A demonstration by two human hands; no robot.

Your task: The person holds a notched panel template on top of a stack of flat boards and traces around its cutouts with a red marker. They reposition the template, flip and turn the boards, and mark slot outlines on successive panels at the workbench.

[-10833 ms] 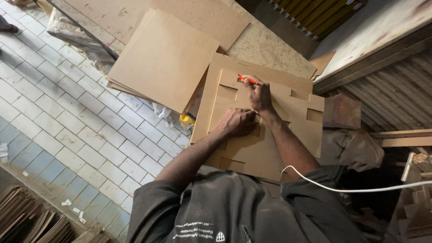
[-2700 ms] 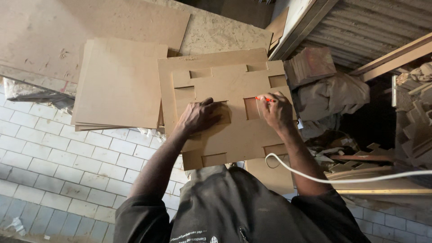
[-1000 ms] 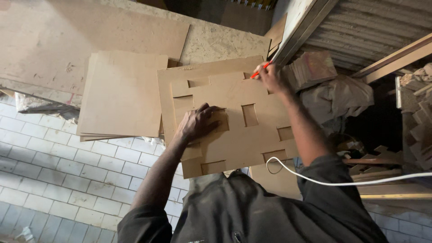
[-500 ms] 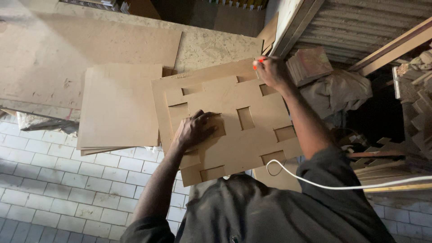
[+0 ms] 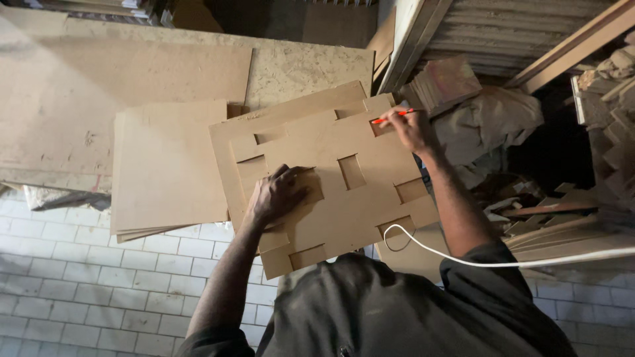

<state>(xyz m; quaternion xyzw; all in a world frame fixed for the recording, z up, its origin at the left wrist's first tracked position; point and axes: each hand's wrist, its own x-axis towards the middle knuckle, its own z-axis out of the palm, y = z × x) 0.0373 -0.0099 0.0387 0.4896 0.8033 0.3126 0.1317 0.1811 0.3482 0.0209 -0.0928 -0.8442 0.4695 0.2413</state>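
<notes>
**Marking through a cut-out board**

The person leans over a template (image 5: 344, 192), a tan board with square holes and notches cut through it, which lies on top of a second board (image 5: 228, 142) of about the same size. The pair rests tilted, its far corner toward the right, over the near edge of a speckled desk (image 5: 311, 63).

The left hand (image 5: 278, 195) lies flat on the template's left half, fingers spread and slightly bent, pressing down beside one of the cut-outs. It grips nothing. The right hand (image 5: 410, 129) is closed around an orange pencil (image 5: 391, 118), whose tip sits at the edge of the far right cut-out.

Just to the left of the template lies a stack of plain sheets (image 5: 169, 168), their edges fanned out at the near side. A larger sheet (image 5: 119, 73) lies flat on the desk farther left. A white cable (image 5: 463, 259) loops across the person's right arm. Below, the floor (image 5: 79, 291) is pale tile. To the right sit crumpled sacks (image 5: 489, 125) and loose wood offcuts (image 5: 562, 225).
</notes>
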